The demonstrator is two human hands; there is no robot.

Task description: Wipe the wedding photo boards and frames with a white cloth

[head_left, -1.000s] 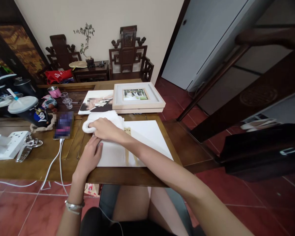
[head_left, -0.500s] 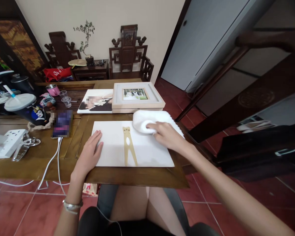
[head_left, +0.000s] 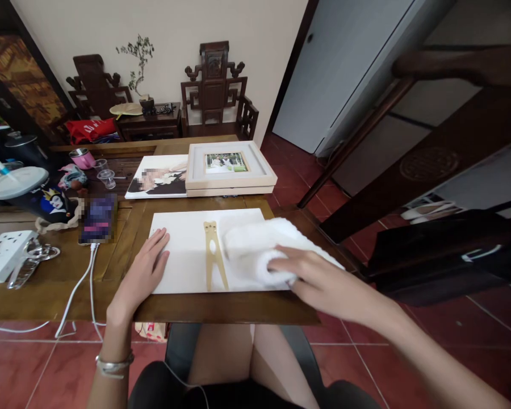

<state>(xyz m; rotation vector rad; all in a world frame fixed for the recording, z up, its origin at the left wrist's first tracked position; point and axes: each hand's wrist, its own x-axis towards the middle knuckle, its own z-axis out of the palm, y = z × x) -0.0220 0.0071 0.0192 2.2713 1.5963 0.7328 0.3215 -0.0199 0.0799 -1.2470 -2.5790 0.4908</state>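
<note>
A white flat board (head_left: 183, 250) with a gold clip-shaped stand (head_left: 213, 255) lies face down on the wooden table (head_left: 221, 307) in front of me. My left hand (head_left: 142, 271) rests flat and open on the board's near left corner. My right hand (head_left: 313, 278) presses a folded white cloth (head_left: 259, 247) onto the board's near right part, fingers curled over the cloth. A bracelet (head_left: 114, 363) sits on my left wrist.
Behind the board lie a cream picture frame (head_left: 230, 167) and an unframed photo print (head_left: 157, 179). To the left are a phone (head_left: 97, 218) on a white cable, a power strip (head_left: 2, 255), cups and a dark tumbler (head_left: 29, 196). Carved chairs stand at the wall.
My right hand swept the cloth from the board's far left corner across to the right, then down toward the near right edge. My left hand stayed on the near left corner.
</note>
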